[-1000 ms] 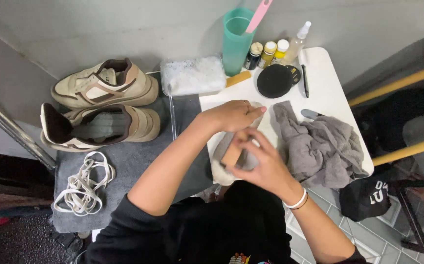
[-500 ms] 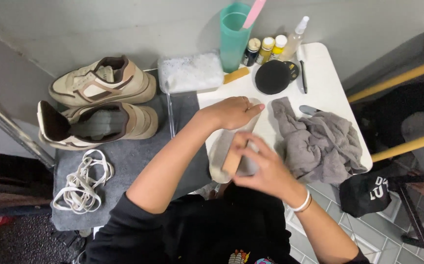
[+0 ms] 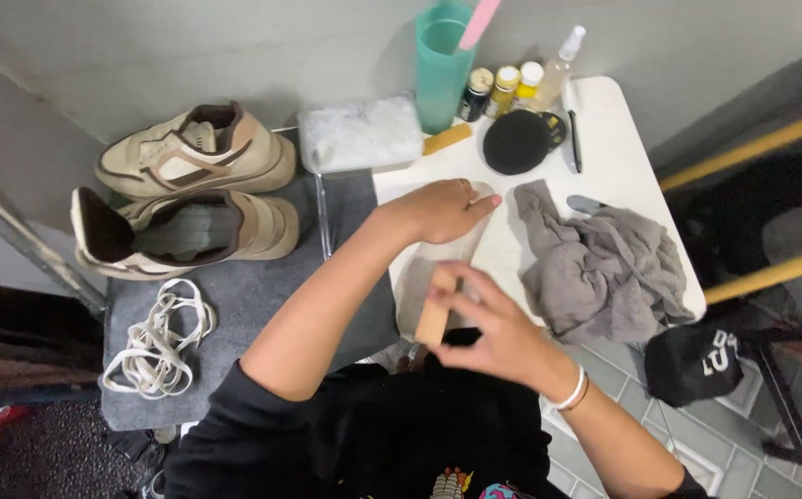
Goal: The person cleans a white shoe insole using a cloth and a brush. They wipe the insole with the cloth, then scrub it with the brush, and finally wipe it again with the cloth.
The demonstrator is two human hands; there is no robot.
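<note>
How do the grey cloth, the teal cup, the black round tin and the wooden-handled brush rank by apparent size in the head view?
1. Grey cloth, clearly largest.
2. Teal cup.
3. Black round tin and wooden-handled brush: unsure. The right hand covers part of the brush, which also lies nearer the camera.

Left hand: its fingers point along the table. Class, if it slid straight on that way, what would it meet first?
The left hand points right and slightly away, so likely the grey cloth; the black round lid lies further off. Depth is unclear.
</note>
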